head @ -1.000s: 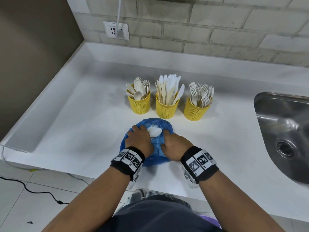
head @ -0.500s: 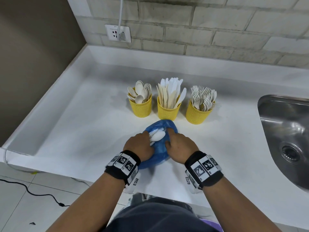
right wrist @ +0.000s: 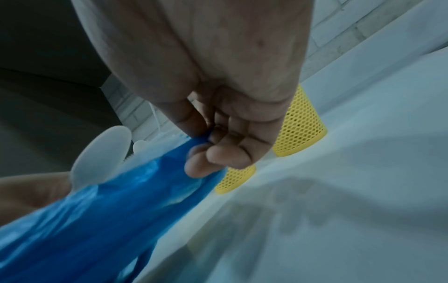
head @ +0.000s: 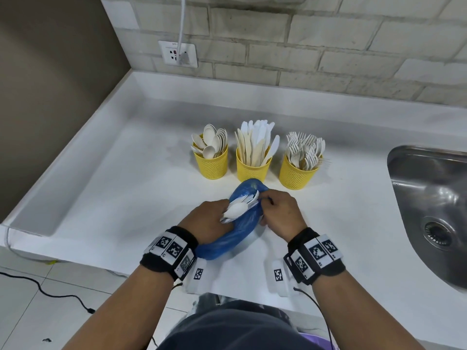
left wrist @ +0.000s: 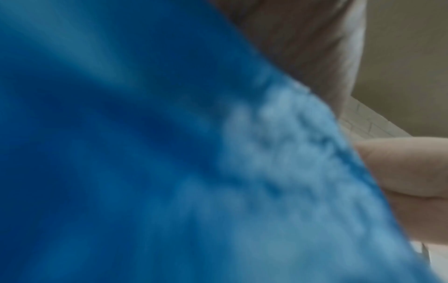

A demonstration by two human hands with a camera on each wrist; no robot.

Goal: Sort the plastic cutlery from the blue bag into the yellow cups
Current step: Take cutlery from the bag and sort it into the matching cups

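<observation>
On the white worktop, the blue bag is pinched by the right hand; white cutlery is gripped by the left hand before three yellow cups.

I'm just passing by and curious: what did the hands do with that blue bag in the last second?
The left hand drew a white cutlery bundle farther out of the blue bag, whose edge the right hand pinches. The three yellow cups stayed put.

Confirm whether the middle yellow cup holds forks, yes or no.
No, in the head view the middle yellow cup holds knives; the forks stand in the cup nearest the sink.
</observation>
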